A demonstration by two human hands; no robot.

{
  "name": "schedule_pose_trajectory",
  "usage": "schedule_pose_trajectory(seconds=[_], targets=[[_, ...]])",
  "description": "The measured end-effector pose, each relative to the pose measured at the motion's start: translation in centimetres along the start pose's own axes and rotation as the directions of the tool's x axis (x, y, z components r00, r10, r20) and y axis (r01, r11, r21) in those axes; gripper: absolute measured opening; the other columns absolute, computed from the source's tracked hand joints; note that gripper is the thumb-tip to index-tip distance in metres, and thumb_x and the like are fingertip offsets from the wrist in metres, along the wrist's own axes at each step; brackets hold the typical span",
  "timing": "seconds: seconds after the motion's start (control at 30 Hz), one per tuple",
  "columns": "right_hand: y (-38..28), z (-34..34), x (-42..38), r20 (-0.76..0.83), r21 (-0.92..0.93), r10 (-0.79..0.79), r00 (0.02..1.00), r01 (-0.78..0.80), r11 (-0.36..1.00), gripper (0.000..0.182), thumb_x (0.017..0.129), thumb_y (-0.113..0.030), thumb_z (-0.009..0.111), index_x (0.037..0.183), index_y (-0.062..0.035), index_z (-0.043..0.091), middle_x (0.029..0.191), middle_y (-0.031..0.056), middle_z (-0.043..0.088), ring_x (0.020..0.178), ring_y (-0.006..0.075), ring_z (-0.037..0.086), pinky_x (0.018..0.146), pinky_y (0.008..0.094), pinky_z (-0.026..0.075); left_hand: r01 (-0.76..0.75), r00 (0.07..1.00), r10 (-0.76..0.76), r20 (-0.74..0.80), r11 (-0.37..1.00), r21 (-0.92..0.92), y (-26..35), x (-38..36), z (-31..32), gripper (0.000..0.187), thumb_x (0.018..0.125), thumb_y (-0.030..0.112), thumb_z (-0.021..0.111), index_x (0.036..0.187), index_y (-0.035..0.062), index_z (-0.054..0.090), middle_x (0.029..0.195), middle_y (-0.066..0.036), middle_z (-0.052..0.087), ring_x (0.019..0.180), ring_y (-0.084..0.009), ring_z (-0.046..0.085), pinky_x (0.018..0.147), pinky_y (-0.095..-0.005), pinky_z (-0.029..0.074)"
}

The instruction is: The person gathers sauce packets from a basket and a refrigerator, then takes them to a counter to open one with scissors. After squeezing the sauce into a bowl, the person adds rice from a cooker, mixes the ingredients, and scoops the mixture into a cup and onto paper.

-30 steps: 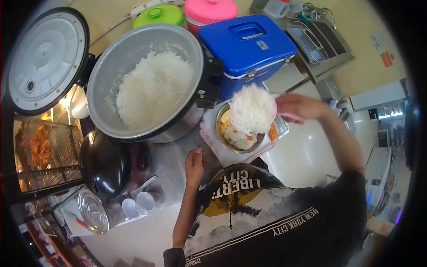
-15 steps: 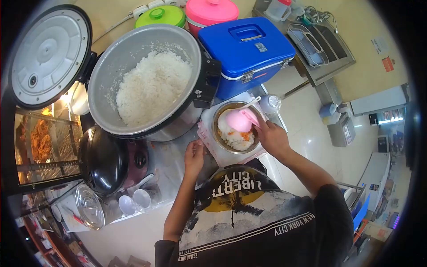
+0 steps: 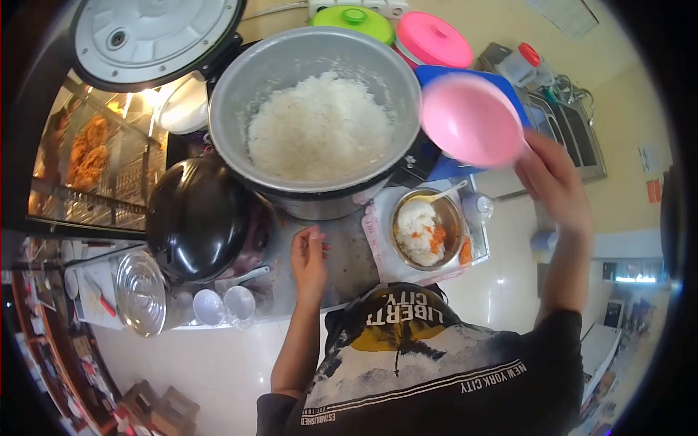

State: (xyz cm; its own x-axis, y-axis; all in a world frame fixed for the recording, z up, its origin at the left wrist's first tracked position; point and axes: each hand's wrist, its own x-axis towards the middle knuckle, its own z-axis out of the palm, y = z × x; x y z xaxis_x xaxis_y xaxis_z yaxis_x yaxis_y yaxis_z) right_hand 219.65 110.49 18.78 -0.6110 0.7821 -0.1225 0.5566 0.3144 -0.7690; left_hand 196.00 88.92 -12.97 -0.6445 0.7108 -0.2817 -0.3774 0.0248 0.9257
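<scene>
My right hand is raised at the right, its fingers closed round the handle of a pink plastic scoop, slightly blurred. The scoop's hollow faces me, beside the big pot's rim and over a blue cooler box. Below it, a metal bowl holds white rice with orange bits, and a pale-handled spoon rests across its rim. Loosely curled, my left hand hovers at the counter's front, left of the bowl, with nothing visible in it. A large rice cooker pot stands uncovered, partly filled with cooked rice.
The cooker's lid stands raised at left, above a lit glass case with fried food. A black domed lid, two white cups and a clear lid occupy the left. Behind stands the blue cooler box.
My right hand has lifted the pink scoop out of the bowl, up and to the right. The view has shifted. Rice and orange bits in the bowl are now uncovered.
</scene>
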Motion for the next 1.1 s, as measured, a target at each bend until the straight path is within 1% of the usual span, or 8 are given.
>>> schedule_pose_trajectory(seconds=[0.07,0.13,0.23,0.53,0.73,0.83,1.0,1.1], targets=[[-1.3,4.3,6.0,0.018,-0.216,-0.381,0.925,0.375,0.901,0.028,0.103,-0.024,0.054,0.118,-0.0024,0.064,0.069,-0.0017,0.052,0.066,0.0073,0.049,0.058,0.027,0.04,-0.016,1.0,0.016,0.021,1.0,0.01,0.6,0.3,0.6,0.029,0.103,0.028,0.057,0.118,0.003,0.058,0.101,-0.006,0.063,0.08,-0.0124,0.061,0.067,-0.0251,0.046],[-1.6,8.4,12.8,0.171,-0.582,-0.432,0.886,0.445,0.681,0.026,0.101,-0.027,0.052,0.11,-0.006,0.064,0.083,0.0144,0.068,0.074,0.0305,0.067,0.065,0.0444,0.049,-0.036,0.999,0.036,0.041,0.999,0.022,1.0,0.3,1.3,0.027,0.103,0.026,0.057,0.117,0.0032,0.058,0.101,-0.006,0.063,0.08,-0.0126,0.061,0.067,-0.0253,0.046],[-2.6,14.5,21.4,0.296,-0.833,-0.091,0.951,0.304,0.463,0.026,0.097,-0.024,0.053,0.11,-0.009,0.069,0.1,0.0161,0.072,0.092,0.0362,0.071,0.075,0.0487,0.055,-0.058,0.997,0.056,0.049,0.998,0.039,1.2,0.0,1.1,0.028,0.102,0.026,0.058,0.118,0.0034,0.058,0.101,-0.005,0.063,0.081,-0.0121,0.061,0.067,-0.0251,0.045],[-3.4,14.6,19.9,0.673,-0.739,0.073,0.736,0.668,0.087,0.02,0.084,-0.014,0.061,0.091,-0.0032,0.076,0.097,0.0194,0.074,0.091,0.0369,0.072,0.076,0.0446,0.057,0.015,1.0,-0.014,-0.005,0.995,0.1,-0.6,-2.5,-1.8,0.03,0.101,0.026,0.06,0.12,0.0021,0.057,0.103,-0.006,0.063,0.082,-0.0123,0.061,0.07,-0.0254,0.047],[-6.8,14.1,21.7,0.691,-0.703,0.439,0.575,0.675,0.222,0.031,0.093,-0.029,0.061,0.092,-0.0013,0.074,0.082,0.0175,0.072,0.075,0.0316,0.07,0.066,0.0453,0.053,0.021,1.0,-0.019,-0.016,0.995,0.099,-0.9,-2.1,-1.9,0.031,0.1,0.026,0.062,0.118,0.0005,0.059,0.101,-0.006,0.063,0.083,-0.013,0.061,0.074,-0.0268,0.049],[-7.4,15.0,22.4,0.771,-0.636,0.354,0.529,0.615,0.466,0.041,0.096,-0.038,0.059,0.093,0.0006,0.071,0.076,0.0161,0.068,0.069,0.0298,0.067,0.064,0.0446,0.051,0.008,1.0,-0.009,0.004,0.994,0.113,-1.1,-1.6,-1.7,0.029,0.101,0.025,0.059,0.119,0.003,0.058,0.104,-0.005,0.065,0.083,-0.012,0.062,0.068,-0.0248,0.047],[-5.1,13.3,23.5,0.819,-0.535,0.177,0.546,0.615,0.579,0.042,0.096,-0.04,0.059,0.094,0.0004,0.069,0.072,0.0141,0.066,0.061,0.0267,0.063,0.057,0.0421,0.05,-0.122,0.992,0.124,-0.001,0.984,0.132,4.2,-2.4,-2.2,0.021,0.1,0.02,0.061,0.109,0.0004,0.063,0.098,-0.007,0.063,0.081,-0.0128,0.061,0.072,-0.0264,0.051],[-4.2,9.6,23.2,0.764,-0.499,0.139,0.631,0.44,0.746,0.041,0.097,-0.04,0.059,0.093,-0.0007,0.067,0.067,0.0087,0.061,0.055,0.0194,0.058,0.051,0.0362,0.046,-0.45,0.882,0.47,-0.021,0.856,0.256,12.8,-1.1,-4.2,0.013,0.1,0.014,0.06,0.097,0.0018,0.064,0.092,-0.007,0.063,0.073,-0.0107,0.06,0.065,-0.0253,0.049]])
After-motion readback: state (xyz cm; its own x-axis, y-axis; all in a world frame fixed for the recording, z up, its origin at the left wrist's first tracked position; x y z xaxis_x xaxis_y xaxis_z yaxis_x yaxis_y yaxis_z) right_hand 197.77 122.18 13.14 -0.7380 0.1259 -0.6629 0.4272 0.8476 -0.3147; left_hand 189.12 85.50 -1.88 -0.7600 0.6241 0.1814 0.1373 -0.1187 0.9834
